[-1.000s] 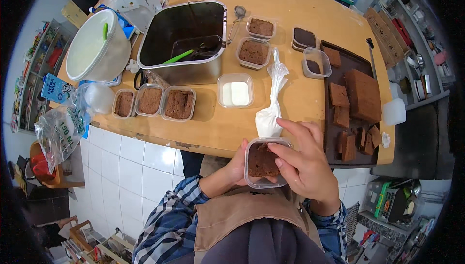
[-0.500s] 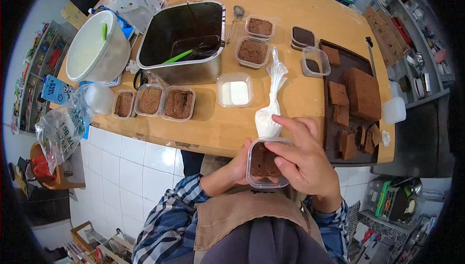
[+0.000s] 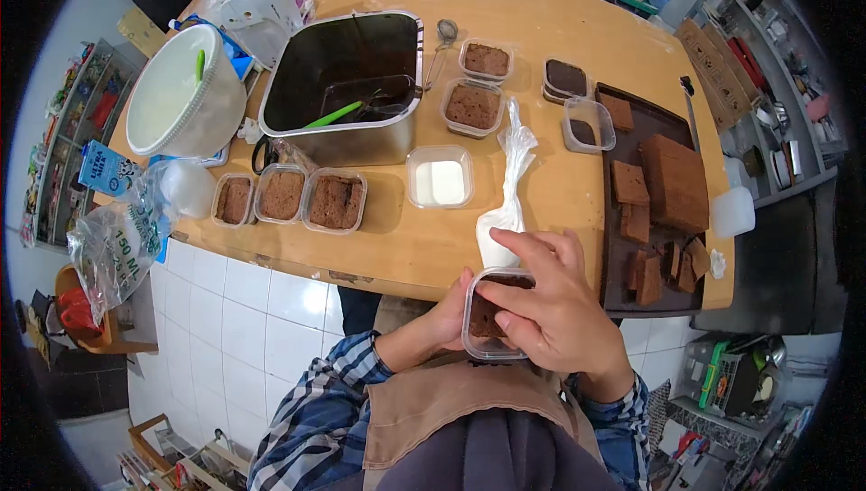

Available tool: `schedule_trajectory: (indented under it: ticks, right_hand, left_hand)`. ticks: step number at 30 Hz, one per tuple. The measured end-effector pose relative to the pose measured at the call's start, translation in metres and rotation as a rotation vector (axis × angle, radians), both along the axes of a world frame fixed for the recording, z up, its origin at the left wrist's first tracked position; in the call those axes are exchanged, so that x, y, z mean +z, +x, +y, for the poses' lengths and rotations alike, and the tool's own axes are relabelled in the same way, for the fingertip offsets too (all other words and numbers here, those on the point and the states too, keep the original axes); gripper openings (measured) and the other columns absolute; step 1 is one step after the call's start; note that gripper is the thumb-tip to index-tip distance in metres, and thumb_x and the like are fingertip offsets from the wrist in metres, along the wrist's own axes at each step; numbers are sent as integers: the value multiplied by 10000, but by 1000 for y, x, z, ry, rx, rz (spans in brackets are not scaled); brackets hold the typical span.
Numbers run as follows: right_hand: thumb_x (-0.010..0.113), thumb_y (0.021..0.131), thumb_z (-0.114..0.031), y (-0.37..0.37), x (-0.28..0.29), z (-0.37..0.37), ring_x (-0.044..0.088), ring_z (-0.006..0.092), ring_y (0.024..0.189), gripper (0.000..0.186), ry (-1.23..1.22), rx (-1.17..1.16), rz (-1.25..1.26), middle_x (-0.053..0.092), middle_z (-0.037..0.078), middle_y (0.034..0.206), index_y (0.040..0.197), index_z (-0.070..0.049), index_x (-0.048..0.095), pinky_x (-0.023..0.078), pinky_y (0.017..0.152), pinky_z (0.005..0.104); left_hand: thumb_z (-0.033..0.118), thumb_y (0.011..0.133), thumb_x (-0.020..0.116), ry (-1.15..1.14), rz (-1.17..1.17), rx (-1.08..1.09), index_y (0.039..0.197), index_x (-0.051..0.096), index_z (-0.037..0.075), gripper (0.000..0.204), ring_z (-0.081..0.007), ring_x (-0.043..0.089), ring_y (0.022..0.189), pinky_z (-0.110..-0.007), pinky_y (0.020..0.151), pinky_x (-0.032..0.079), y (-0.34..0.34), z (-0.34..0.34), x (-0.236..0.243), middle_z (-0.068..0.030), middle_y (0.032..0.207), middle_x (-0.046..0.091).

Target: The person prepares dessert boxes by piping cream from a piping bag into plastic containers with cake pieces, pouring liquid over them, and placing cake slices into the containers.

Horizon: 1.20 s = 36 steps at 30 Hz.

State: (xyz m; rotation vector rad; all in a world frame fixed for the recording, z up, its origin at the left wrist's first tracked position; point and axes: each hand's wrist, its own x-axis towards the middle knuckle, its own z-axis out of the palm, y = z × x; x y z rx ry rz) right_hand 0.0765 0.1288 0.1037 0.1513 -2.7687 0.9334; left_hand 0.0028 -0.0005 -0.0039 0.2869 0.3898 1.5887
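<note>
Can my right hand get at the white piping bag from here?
Probably yes: the right hand is right by the white piping bag, with nothing seen between them, though it is busy over the brown sponge cake in the clear plastic cup.

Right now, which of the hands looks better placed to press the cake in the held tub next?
Likely the right hand: its fingers reach over the cake, while the left hand holds the tub from the side.
</note>
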Motion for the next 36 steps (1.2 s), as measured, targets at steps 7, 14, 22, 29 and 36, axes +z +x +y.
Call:
schedule_trajectory:
  ticks: [7, 14, 22, 29, 36]
  right_hand:
    - [613, 621, -186, 9, 9, -8, 341, 357, 1060, 266, 62, 3, -78, 377, 135, 1255, 878, -126, 647, 175, 915, 504]
    - [602, 632, -250, 17, 14, -12, 274, 359, 1140, 244, 142, 14, -121, 331, 107, 1307, 861, -189, 658, -12, 943, 538]
    - [575, 684, -297, 24, 9, -6, 273, 345, 1134, 234, 160, -48, -88, 300, 84, 1325, 847, -146, 647, 40, 911, 590]
    - [566, 667, -257, 30, 17, -1, 265, 343, 1143, 224, 244, -220, -32, 315, 104, 1317, 843, -142, 644, 41, 917, 583]
    - [568, 647, -236, 21, 5, -3, 275, 338, 1134, 225, 337, -243, -40, 339, 102, 1298, 830, -118, 627, 58, 913, 592]
  left_hand:
    - [725, 716, 195, -242, 91, 16, 1294, 235, 76, 871, -288, 322, 1189, -384, 1002, 265, -4, 2, 32, -148, 1311, 280]
    - [706, 738, 163, -208, 117, 74, 1292, 250, 96, 828, -271, 290, 1211, -357, 1003, 261, -4, 2, 19, -126, 1331, 253]
    - [699, 735, 167, 254, -192, 63, 1265, 283, 68, 832, -276, 443, 1088, -403, 878, 407, -5, 4, -10, -151, 1226, 388]
    - [715, 716, 188, 189, -61, 34, 1259, 293, 71, 849, -265, 484, 1032, -411, 761, 471, -7, 2, -7, -147, 1189, 418]
    - [710, 716, 226, 39, -69, 77, 1258, 294, 64, 846, -251, 514, 988, -378, 723, 488, -3, 1, -3, -123, 1180, 434]
